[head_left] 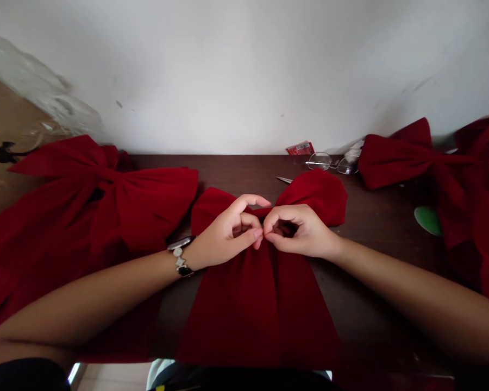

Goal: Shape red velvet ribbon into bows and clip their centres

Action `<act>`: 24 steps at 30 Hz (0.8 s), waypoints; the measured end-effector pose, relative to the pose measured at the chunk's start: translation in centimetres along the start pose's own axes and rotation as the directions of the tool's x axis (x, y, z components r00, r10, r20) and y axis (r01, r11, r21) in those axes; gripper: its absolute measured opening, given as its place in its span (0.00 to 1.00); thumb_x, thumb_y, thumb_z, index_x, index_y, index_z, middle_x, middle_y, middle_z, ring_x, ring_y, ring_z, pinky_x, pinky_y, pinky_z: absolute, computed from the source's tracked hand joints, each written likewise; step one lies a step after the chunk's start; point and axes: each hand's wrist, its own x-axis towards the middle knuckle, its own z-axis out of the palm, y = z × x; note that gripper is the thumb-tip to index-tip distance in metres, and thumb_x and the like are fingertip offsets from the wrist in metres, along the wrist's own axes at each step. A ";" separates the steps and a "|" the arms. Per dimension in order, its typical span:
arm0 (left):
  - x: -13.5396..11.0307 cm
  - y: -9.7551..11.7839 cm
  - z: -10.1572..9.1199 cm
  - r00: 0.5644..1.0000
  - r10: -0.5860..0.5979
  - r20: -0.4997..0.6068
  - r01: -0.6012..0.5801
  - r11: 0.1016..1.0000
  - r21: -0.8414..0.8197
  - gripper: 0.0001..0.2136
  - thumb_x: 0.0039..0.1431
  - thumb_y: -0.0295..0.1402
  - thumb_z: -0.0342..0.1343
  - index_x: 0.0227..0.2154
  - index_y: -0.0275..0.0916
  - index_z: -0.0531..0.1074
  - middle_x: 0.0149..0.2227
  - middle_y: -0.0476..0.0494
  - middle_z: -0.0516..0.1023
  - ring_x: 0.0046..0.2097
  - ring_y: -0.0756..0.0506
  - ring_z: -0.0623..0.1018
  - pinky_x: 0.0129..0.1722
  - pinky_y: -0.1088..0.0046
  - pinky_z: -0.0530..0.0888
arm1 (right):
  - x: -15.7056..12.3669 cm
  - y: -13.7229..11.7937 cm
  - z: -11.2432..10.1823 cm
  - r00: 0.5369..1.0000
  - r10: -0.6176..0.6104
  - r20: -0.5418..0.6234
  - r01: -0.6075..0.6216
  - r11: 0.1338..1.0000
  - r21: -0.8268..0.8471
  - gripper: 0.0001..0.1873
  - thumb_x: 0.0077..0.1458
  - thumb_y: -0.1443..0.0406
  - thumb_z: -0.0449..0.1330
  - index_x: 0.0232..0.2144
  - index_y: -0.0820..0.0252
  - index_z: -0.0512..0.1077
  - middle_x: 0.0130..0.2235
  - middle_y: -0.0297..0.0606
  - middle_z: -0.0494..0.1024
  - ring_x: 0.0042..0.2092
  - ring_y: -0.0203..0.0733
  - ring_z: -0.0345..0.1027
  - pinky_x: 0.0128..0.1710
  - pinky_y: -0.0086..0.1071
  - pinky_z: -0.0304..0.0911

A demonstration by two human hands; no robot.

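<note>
The head-worn camera looks forward and down over a dark table (232, 168) toward a wall (244, 70).

On the table (228, 165), one bow (261, 309) lies between a left bow (85, 201) and a right bow (403, 157), with glasses (332, 163) and scissors (284, 180) behind it

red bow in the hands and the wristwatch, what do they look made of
The red bow looks like velvet: matte, deep pile with soft folds. The wristwatch looks like polished metal, with bright links and a glossy black piece; the exact metal cannot be told.
</note>
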 end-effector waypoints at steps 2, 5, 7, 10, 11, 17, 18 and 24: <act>0.0 0.0 0.0 1.000 -0.004 -0.001 0.004 1.000 -0.003 0.16 0.65 0.30 0.50 0.53 0.38 0.54 0.26 0.53 0.69 0.31 0.52 0.71 0.35 0.75 0.68 | 0.0 0.0 0.0 1.000 0.002 0.002 -0.002 1.000 0.000 0.03 0.52 0.71 0.58 0.26 0.63 0.70 0.22 0.31 0.70 0.23 0.28 0.60 0.22 0.23 0.59; -0.1 0.0 -0.1 1.000 -0.013 -0.013 0.012 1.000 -0.003 0.16 0.65 0.31 0.50 0.53 0.38 0.55 0.26 0.52 0.69 0.31 0.51 0.71 0.35 0.74 0.68 | 0.1 0.0 0.0 1.000 0.003 0.006 -0.003 1.000 0.008 0.03 0.52 0.71 0.58 0.26 0.63 0.69 0.22 0.31 0.70 0.22 0.28 0.60 0.22 0.23 0.58; -0.1 0.0 -0.1 1.000 -0.018 -0.019 0.018 1.000 -0.006 0.16 0.65 0.31 0.50 0.53 0.38 0.55 0.26 0.53 0.69 0.31 0.51 0.71 0.35 0.74 0.68 | 0.1 0.0 -0.1 1.000 -0.005 0.002 0.005 1.000 0.011 0.03 0.52 0.71 0.58 0.27 0.63 0.69 0.23 0.31 0.70 0.22 0.28 0.60 0.22 0.23 0.58; -0.2 0.0 -0.1 0.999 -0.030 -0.021 0.030 0.999 -0.012 0.16 0.65 0.32 0.50 0.53 0.38 0.55 0.25 0.52 0.70 0.30 0.51 0.70 0.35 0.74 0.68 | 0.1 0.1 -0.1 1.000 -0.022 -0.006 0.022 1.000 0.002 0.02 0.51 0.71 0.59 0.27 0.63 0.69 0.23 0.31 0.70 0.22 0.28 0.60 0.21 0.22 0.58; -0.2 0.1 -0.1 0.999 -0.033 -0.021 0.033 0.999 -0.013 0.16 0.65 0.32 0.50 0.53 0.37 0.55 0.25 0.52 0.70 0.30 0.51 0.70 0.34 0.74 0.68 | 0.1 0.1 -0.1 1.000 -0.025 -0.006 0.025 1.000 0.001 0.02 0.51 0.71 0.59 0.27 0.63 0.69 0.23 0.31 0.70 0.22 0.28 0.60 0.21 0.22 0.58; -0.1 0.1 -0.1 0.999 -0.041 -0.026 0.041 0.999 -0.012 0.16 0.64 0.32 0.50 0.53 0.38 0.55 0.25 0.53 0.69 0.29 0.52 0.70 0.34 0.75 0.68 | 0.1 0.2 -0.1 0.999 -0.035 -0.001 0.035 0.999 0.003 0.02 0.52 0.71 0.59 0.27 0.64 0.70 0.23 0.31 0.70 0.22 0.27 0.60 0.21 0.22 0.58; -0.1 0.1 -0.1 0.999 -0.046 -0.029 0.045 0.999 -0.010 0.17 0.64 0.31 0.50 0.53 0.38 0.55 0.25 0.53 0.69 0.29 0.52 0.70 0.34 0.75 0.68 | 0.1 0.2 -0.1 0.999 -0.032 -0.001 0.032 0.999 -0.001 0.02 0.52 0.71 0.59 0.27 0.64 0.70 0.23 0.31 0.70 0.22 0.27 0.60 0.21 0.22 0.58; 0.0 0.0 0.1 0.999 -0.032 -0.036 0.032 0.999 0.004 0.17 0.64 0.30 0.49 0.54 0.37 0.54 0.25 0.53 0.69 0.30 0.52 0.71 0.34 0.75 0.68 | 0.1 0.2 0.0 1.000 -0.018 -0.007 0.018 1.000 -0.022 0.02 0.52 0.70 0.59 0.27 0.63 0.70 0.23 0.31 0.71 0.22 0.28 0.61 0.22 0.22 0.59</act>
